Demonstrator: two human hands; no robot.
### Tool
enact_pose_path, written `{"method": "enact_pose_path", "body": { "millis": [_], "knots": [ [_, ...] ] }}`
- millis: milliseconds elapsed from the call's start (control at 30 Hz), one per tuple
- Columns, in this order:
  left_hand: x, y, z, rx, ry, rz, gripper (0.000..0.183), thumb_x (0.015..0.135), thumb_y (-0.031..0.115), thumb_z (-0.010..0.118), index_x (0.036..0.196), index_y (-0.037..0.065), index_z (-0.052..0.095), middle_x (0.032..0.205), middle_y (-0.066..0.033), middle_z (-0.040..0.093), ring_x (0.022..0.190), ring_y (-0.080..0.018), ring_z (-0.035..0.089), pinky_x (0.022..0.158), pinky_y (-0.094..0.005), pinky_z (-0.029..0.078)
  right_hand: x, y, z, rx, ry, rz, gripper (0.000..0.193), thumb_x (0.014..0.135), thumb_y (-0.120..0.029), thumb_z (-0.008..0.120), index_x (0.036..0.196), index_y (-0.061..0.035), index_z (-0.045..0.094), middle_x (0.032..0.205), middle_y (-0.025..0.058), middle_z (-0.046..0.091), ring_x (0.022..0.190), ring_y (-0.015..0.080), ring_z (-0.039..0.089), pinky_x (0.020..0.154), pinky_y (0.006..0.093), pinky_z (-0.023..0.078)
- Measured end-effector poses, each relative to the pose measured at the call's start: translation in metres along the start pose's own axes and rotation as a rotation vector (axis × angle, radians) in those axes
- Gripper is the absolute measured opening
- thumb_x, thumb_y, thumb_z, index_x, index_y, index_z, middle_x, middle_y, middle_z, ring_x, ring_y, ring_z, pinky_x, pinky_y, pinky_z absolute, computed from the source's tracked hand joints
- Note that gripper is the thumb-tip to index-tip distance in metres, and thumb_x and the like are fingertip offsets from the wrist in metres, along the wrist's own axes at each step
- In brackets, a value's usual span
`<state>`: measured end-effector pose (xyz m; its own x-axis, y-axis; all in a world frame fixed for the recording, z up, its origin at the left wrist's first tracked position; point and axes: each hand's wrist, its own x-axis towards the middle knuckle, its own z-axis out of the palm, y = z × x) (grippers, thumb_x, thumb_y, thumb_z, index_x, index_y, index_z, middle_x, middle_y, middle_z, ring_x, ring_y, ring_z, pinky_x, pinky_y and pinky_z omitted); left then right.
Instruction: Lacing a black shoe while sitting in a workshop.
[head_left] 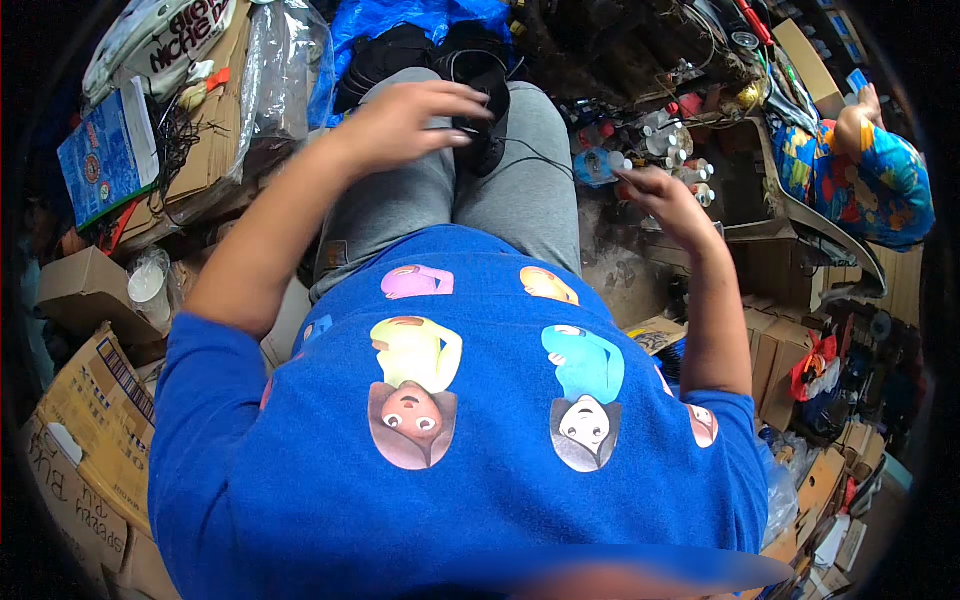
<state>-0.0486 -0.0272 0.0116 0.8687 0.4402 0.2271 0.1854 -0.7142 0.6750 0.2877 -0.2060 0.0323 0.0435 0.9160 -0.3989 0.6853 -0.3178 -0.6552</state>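
Observation:
On my lap, between the knees, lies a black object (483, 78) with thin cords; its exact kind I cannot make out. My left hand (415, 120) hovers over it, fingers stretched and apart. A thin black cord (540, 158) runs from the object across my right thigh toward the right. Out past that thigh is my right hand (668, 205), its fingers drawn together and slightly blurred. Whether the cord reaches those fingertips I cannot tell. They overlap a clear bottle with a blue label (595, 167) in this view.
Several small white-capped bottles (690, 170) stand beyond my right hand. At right sits another person in a colourful shirt (900, 190). Flattened cardboard (215, 130), a blue booklet (100, 155) and a cardboard box (85, 290) crowd the left. A blue plastic sheet (375, 18) lies ahead.

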Motion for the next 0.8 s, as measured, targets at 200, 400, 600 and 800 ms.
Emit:
{"method": "enact_pose_path", "body": {
  "millis": [200, 400, 600, 800],
  "knots": [
    [0.057, -0.005, 0.016, -0.179, -0.308, -0.171, 0.026, 0.078, 0.016, 0.07, 0.1, 0.003, 0.064, 0.097, -0.0088, 0.066, 0.092, -0.0214, 0.061, 0.084, -0.0312, 0.047, 0.065, -0.063, 0.039, 0.094, 0.194, -0.303, 0.02, 0.073, -0.009, 0.073, 0.093, -0.006, 0.071, 0.09, 0.0083, 0.066, 0.081, 0.0162, 0.063, 0.076, 0.028, 0.049],
    [0.067, -0.023, 0.023, -0.471, -0.455, -0.227, 0.024, 0.079, 0.014, 0.069, 0.098, -0.001, 0.065, 0.088, -0.0049, 0.066, 0.085, -0.0133, 0.059, 0.083, -0.028, 0.046, 0.085, -0.062, 0.045, 0.07, 0.134, -0.293, 0.018, 0.073, -0.003, 0.072, 0.091, -0.0076, 0.072, 0.085, 0.0043, 0.062, 0.08, 0.013, 0.063, 0.072, 0.0259, 0.05],
    [0.063, -0.03, 0.029, -0.623, -0.423, -0.251, 0.023, 0.079, 0.013, 0.068, 0.097, -0.001, 0.066, 0.088, -0.0045, 0.066, 0.086, -0.0129, 0.059, 0.084, -0.0269, 0.044, 0.08, -0.076, 0.038, -0.029, 0.087, -0.307, 0.017, 0.074, -0.001, 0.071, 0.09, -0.0071, 0.071, 0.082, 0.0023, 0.059, 0.08, 0.012, 0.062, 0.071, 0.0249, 0.05],
    [0.063, -0.032, 0.032, -0.663, -0.422, -0.261, 0.023, 0.078, 0.014, 0.069, 0.097, -0.001, 0.067, 0.088, -0.0045, 0.066, 0.086, -0.0126, 0.059, 0.085, -0.027, 0.044, 0.079, -0.071, 0.036, -0.083, 0.106, -0.348, 0.02, 0.074, 0.002, 0.069, 0.091, -0.0078, 0.072, 0.082, 0.0023, 0.058, 0.079, 0.013, 0.062, 0.071, 0.026, 0.051]
  ]
}}
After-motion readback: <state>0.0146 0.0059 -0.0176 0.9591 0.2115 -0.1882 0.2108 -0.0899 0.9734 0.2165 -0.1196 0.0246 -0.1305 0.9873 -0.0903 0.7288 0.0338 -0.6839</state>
